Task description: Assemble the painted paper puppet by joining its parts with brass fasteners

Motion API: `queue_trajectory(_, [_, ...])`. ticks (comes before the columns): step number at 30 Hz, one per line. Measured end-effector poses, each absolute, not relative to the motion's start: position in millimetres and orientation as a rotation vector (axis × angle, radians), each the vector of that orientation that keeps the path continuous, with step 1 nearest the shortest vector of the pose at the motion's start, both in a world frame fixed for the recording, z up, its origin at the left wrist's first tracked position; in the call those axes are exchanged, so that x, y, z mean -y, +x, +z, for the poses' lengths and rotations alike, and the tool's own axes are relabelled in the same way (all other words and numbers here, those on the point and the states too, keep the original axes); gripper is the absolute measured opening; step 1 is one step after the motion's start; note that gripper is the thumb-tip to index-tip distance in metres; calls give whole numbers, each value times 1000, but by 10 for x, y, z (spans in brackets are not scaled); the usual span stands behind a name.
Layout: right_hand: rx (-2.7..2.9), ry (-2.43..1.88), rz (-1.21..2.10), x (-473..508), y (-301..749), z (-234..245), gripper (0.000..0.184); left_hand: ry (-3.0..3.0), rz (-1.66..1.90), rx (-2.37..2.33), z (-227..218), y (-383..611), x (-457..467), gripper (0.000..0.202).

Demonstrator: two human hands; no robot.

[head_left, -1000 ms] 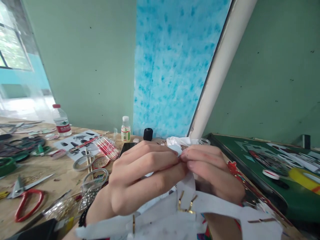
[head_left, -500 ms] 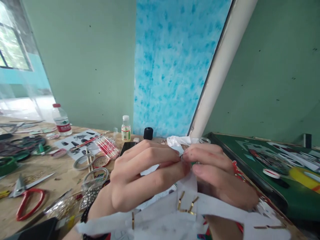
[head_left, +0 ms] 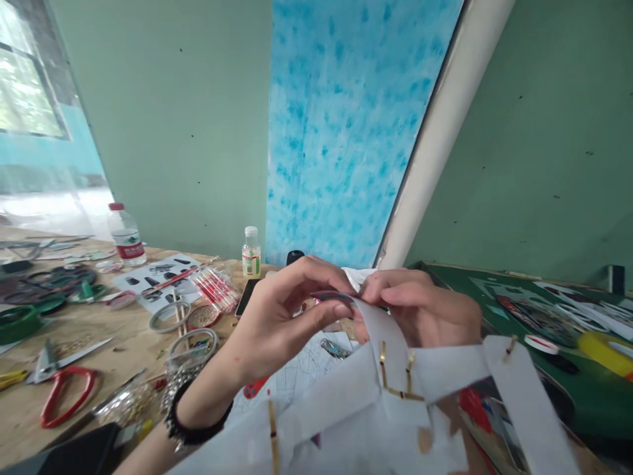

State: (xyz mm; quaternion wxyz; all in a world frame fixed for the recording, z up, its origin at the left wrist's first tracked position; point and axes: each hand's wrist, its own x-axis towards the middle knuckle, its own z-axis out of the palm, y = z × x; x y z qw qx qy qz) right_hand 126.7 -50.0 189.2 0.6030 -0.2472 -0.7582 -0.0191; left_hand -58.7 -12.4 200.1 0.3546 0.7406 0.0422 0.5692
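Note:
A construction of white paper strips (head_left: pixel 331 409) fills the lower middle, with short gold-coloured pieces (head_left: pixel 403 394) fixed along it. One strip (head_left: pixel 383 320) rises and curves toward my fingers. My left hand (head_left: pixel 291 310) pinches a thin, dark, shiny-edged piece (head_left: pixel 331 296) between thumb and fingers, near the top of that strip. My right hand (head_left: pixel 425 303) has its fingers closed on the strip's upper end, close against the left fingertips. Part of the right fingers is hidden behind the paper. A black band circles my left wrist.
Red-handled scissors (head_left: pixel 69 389), tape rings (head_left: pixel 171 316), a bag of red-and-white sticks (head_left: pixel 215 288) and a printed sheet (head_left: pixel 158 280) lie on the wooden table's left. A water bottle (head_left: pixel 126 237) and a small bottle (head_left: pixel 251 253) stand behind. Yellow tape (head_left: pixel 606 353) lies on the green surface at right.
My left hand has turned, so its thumb and the dark piece now show. The paper construction has shifted and tilted, its right strip now angling downward. The view has moved slightly.

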Motion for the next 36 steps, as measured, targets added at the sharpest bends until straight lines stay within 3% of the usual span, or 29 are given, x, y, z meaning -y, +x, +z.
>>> queue_trajectory(9, [1744, -594, -160, 534, 1240, 1876, 19, 1978, 1577, -99, 1953, -575, 32, 2])
queue_trajectory(14, [1734, -631, -52, 551, 1276, 1880, 22, 1985, 1625, -170, 1925, -549, 52, 3])
queue_trajectory(21, [1835, -573, -131, 458, 1343, 1906, 17, 2035, 1555, -195, 1928, -549, 19, 15])
queue_trajectory(31, [1716, -566, 94, 457, 1315, 1861, 14, 2034, 1701, -155, 1890, -510, 11, 6])
queue_trajectory(36, [1738, -563, 40, 438, 1337, 1857, 15, 2114, 1772, -121, 1906, -504, 31, 8])
